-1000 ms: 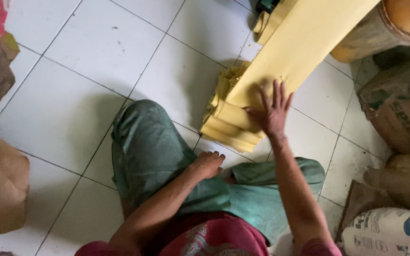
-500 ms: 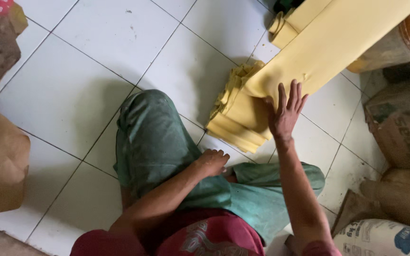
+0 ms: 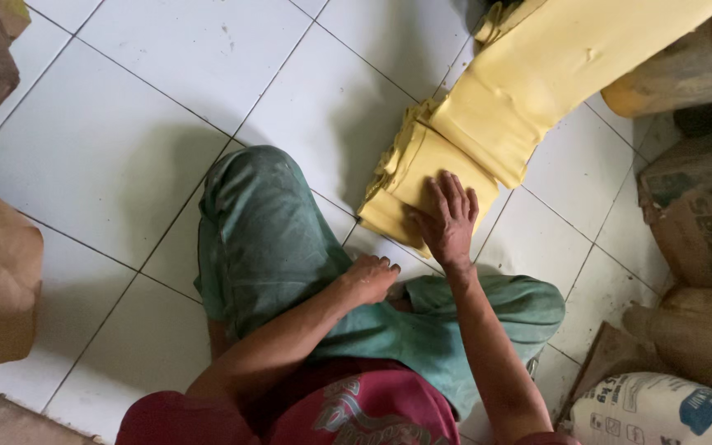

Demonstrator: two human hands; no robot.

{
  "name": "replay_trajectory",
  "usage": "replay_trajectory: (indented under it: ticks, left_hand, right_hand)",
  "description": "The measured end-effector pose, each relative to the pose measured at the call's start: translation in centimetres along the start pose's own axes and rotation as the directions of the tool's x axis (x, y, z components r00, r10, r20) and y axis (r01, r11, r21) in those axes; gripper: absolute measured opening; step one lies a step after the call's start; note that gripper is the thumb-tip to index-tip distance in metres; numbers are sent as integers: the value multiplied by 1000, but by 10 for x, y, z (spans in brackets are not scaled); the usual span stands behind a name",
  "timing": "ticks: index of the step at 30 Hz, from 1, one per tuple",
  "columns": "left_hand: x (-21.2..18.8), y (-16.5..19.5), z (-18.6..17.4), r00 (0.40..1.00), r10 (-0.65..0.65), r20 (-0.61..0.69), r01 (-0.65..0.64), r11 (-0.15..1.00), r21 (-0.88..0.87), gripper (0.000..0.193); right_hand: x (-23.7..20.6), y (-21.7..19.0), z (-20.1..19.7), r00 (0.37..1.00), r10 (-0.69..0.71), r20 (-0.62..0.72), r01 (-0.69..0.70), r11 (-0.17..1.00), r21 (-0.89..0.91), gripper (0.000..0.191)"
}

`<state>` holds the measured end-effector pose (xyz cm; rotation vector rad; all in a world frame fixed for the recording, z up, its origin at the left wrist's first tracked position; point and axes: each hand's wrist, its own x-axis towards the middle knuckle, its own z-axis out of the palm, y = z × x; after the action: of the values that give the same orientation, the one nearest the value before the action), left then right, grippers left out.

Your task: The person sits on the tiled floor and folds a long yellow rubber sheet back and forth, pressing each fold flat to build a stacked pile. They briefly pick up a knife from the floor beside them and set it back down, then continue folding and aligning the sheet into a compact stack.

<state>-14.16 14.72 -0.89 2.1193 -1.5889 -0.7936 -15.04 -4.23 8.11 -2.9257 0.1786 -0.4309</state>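
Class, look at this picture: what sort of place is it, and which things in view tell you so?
Probably a storeroom or small workshop: white tiled floor, filled sacks along the side, and a folded yellow sheet under the person's right hand.

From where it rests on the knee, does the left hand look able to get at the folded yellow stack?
Probably yes: the left hand rests just short of the yellow stack, with only bare tile between; the right hand already presses it.

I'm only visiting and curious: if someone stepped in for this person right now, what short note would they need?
Right hand: flat, fingers spread, pressing on the folded yellow stack on the tiled floor.
Left hand: loosely closed, holding nothing, resting on the green trouser leg.
Yellow sheet strip runs down from upper right onto the stack.
Done: several folds lie stacked.
Left: the strip beyond the stack is unfolded.
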Motion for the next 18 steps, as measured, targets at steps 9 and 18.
replay_trajectory:
  ticks: [9,18]
  left_hand:
    - [-2,0,-5,1000,-16,24,16,1000,-22,39]
    - [-1,-3,0,999,-26,32,26,999,-18,44]
  right_hand:
    - [-5,-9,12,998,38,-52,-38,999,-4,69]
    - [-3,-16,15,994,74,-82,-73,997,13,69]
